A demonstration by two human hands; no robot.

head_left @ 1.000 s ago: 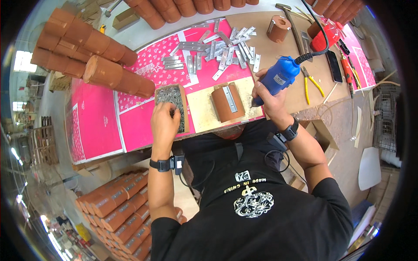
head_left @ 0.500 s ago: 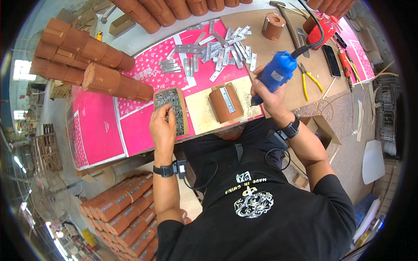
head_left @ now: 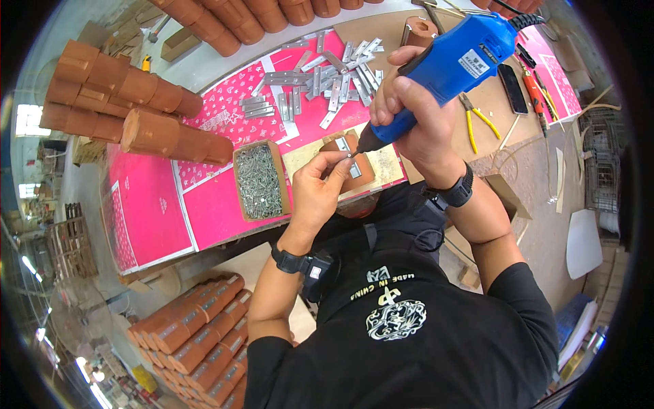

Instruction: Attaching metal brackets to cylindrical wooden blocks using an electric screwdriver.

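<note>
My right hand [head_left: 422, 109] grips a blue electric screwdriver [head_left: 470, 58], its dark tip pointing down and left. My left hand [head_left: 319, 185] pinches a small screw [head_left: 349, 156] between thumb and forefinger, right by the driver's tip. Behind these fingers an orange-brown cylindrical block [head_left: 361, 178] lies on a pale board [head_left: 390, 163]. A metal strip [head_left: 343, 144] runs along its top, partly hidden by the hand and the tool. Left of the board stands an open cardboard box [head_left: 285, 201] full of loose screws [head_left: 257, 180].
Loose metal strips [head_left: 334, 82] lie scattered beyond the board. Brown cylinders [head_left: 177, 140] are stacked at the left, with more along the back and on the floor lower left. To the right are yellow-handled pliers [head_left: 478, 123], a phone [head_left: 512, 88] and a red-handled tool [head_left: 533, 92].
My left hand has left the screw box and moved right to the block, now with a screw in its fingers. The screwdriver has swung up and left, its tip meeting the left fingers.
</note>
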